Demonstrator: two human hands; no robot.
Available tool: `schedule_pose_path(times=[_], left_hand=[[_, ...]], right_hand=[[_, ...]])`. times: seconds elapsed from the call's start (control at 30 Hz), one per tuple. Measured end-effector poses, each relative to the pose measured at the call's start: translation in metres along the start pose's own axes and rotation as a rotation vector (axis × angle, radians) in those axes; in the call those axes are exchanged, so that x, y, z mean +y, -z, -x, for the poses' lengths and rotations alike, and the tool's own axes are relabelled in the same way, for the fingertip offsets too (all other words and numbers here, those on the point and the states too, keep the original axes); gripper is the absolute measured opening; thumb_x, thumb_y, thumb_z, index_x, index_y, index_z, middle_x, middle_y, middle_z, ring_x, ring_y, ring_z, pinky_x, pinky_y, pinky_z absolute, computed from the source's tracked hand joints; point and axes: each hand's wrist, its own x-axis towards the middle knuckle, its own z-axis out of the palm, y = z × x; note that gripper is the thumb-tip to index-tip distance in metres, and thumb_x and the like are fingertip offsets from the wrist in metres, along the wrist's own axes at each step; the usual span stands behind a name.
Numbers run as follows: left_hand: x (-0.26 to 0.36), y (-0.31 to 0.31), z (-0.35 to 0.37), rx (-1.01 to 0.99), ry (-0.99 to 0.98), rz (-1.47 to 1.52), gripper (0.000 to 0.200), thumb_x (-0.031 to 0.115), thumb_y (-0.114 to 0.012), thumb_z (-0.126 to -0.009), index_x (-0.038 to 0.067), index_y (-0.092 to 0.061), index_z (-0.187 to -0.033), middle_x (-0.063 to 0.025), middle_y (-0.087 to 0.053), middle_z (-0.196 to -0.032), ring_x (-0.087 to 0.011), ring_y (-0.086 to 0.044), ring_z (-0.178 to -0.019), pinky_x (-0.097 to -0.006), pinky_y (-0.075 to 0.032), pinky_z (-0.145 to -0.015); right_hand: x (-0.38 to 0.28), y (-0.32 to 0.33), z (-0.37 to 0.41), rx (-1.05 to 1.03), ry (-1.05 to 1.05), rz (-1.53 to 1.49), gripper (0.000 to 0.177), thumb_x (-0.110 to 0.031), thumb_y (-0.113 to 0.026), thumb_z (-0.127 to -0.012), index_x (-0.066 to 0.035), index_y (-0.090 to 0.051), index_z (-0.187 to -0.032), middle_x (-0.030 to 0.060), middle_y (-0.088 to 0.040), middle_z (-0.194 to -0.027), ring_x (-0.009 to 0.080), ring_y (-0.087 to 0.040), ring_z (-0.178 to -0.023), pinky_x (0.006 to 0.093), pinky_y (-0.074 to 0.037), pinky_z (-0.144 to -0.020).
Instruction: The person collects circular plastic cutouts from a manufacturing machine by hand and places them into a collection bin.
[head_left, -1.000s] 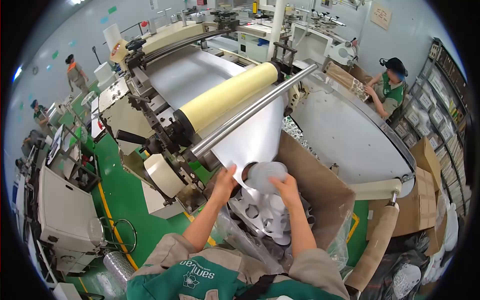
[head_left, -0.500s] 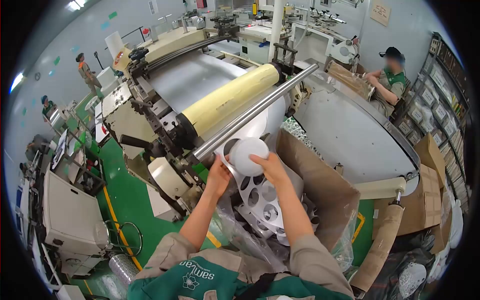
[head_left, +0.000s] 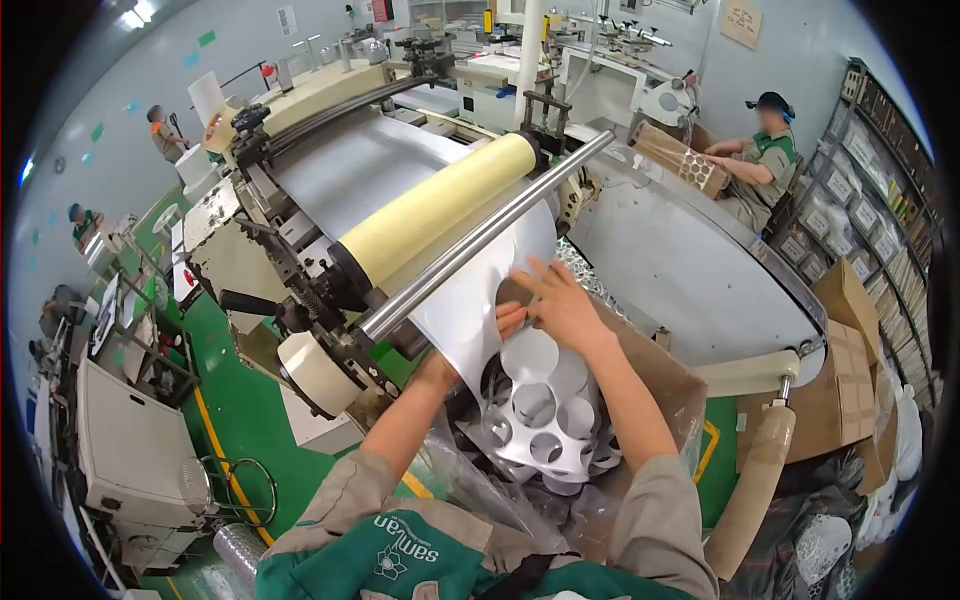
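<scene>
A white sheet [head_left: 462, 308] hangs down from the machine's rollers, and its lower end is a punched web [head_left: 535, 405] full of round holes, drooping into a cardboard box. My left hand [head_left: 511, 318] reaches behind the sheet; only its stretched fingertips show past the sheet's edge, and the palm is hidden. Just right of them, my right hand [head_left: 562, 305] is raised with its fingers spread, close to the sheet and touching or nearly touching the left fingertips. No disc is visible in either hand.
A steel bar [head_left: 490, 235] and a yellow roller [head_left: 440, 205] cross just beyond my hands. The cardboard box [head_left: 660, 385] has a plastic liner. A metal chute [head_left: 690, 270] lies to the right, with a cardboard tube [head_left: 755, 490] below. A co-worker [head_left: 765, 155] sits at back right.
The round white disc held between both hands is gone from view. My left hand has moved behind the sheet, and my right hand has risen and opened. The view has shifted slightly.
</scene>
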Motion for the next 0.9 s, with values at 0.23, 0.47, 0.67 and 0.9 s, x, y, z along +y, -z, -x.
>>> schedule_pose_path(times=[0.23,0.47,0.67,0.9], left_hand=[[-0.009,0.011,0.048,0.487,-0.273,0.171,0.052,0.041,-0.031,-0.093,0.003,-0.036,-0.129,-0.0121,-0.044,-0.129,-0.0246,-0.043,-0.117,-0.0345,-0.031,-0.101],[-0.017,-0.001,0.056,0.891,-0.403,-0.322,0.021,0.018,-0.061,-0.084,0.004,-0.058,-0.1,-0.002,-0.061,-0.095,-0.0098,-0.054,-0.087,-0.0261,-0.04,-0.081],[-0.034,-0.03,0.071,0.742,-0.036,-0.432,0.02,0.02,-0.063,-0.082,0.003,-0.063,-0.091,0.0009,-0.062,-0.086,-0.0071,-0.055,-0.079,-0.0215,-0.042,-0.072],[-0.014,-0.041,0.065,0.916,-0.118,-0.485,0.046,0.029,-0.063,-0.082,-0.001,-0.049,-0.114,-0.0066,-0.055,-0.107,-0.0125,-0.052,-0.096,-0.0279,-0.042,-0.081]], right_hand=[[-0.006,-0.115,0.183,-0.099,-0.538,-0.199,0.013,-0.011,-0.062,-0.07,-0.007,-0.063,-0.082,0.0117,-0.06,-0.084,0.0317,-0.057,-0.082,0.0412,-0.045,-0.072],[-0.033,-0.108,0.238,-0.822,-0.731,-0.166,0.027,-0.019,-0.068,-0.068,0.001,-0.063,-0.086,0.0184,-0.062,-0.088,0.0335,-0.059,-0.088,0.0408,-0.047,-0.078],[-0.062,-0.027,0.079,0.063,-0.468,-1.026,0.036,-0.021,-0.069,-0.071,0.006,-0.062,-0.094,0.0176,-0.052,-0.12,0.0256,-0.055,-0.101,0.0313,-0.042,-0.082],[-0.068,-0.104,0.159,0.335,-1.351,-1.604,0.043,-0.01,-0.069,-0.074,0.0,-0.053,-0.112,0.0093,-0.056,-0.11,0.0194,-0.053,-0.102,0.0312,-0.041,-0.088]])
